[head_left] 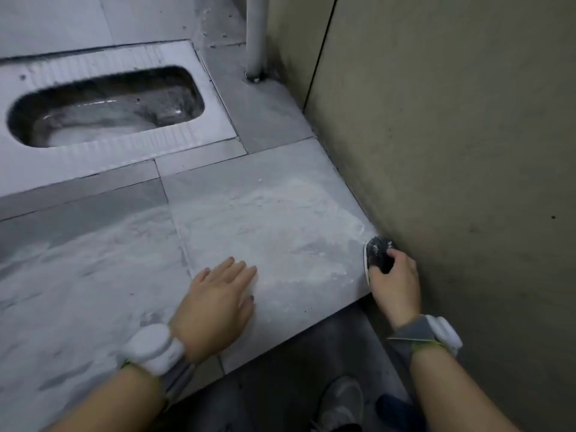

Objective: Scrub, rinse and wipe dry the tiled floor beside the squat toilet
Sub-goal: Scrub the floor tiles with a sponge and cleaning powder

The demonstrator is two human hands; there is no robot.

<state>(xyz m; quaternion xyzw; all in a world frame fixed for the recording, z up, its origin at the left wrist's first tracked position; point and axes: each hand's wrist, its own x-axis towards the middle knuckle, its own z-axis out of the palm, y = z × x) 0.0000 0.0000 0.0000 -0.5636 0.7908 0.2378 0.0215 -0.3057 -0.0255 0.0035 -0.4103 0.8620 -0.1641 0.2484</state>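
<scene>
The grey tiled floor (265, 213) beside the squat toilet (103, 107) is smeared with white foam or powder. My right hand (394, 285) grips a dark scrub brush (375, 252) with a white edge, pressed on the tile's right rim where it meets the wall. My left hand (218, 304) lies flat on the tile, fingers spread, holding nothing. Both wrists wear white bands.
A beige partition wall (452, 151) runs along the right side. A white pipe (255, 35) stands in the far corner. The tiled platform ends in a step down to a darker floor (296, 369), where a grey shoe (343, 400) shows.
</scene>
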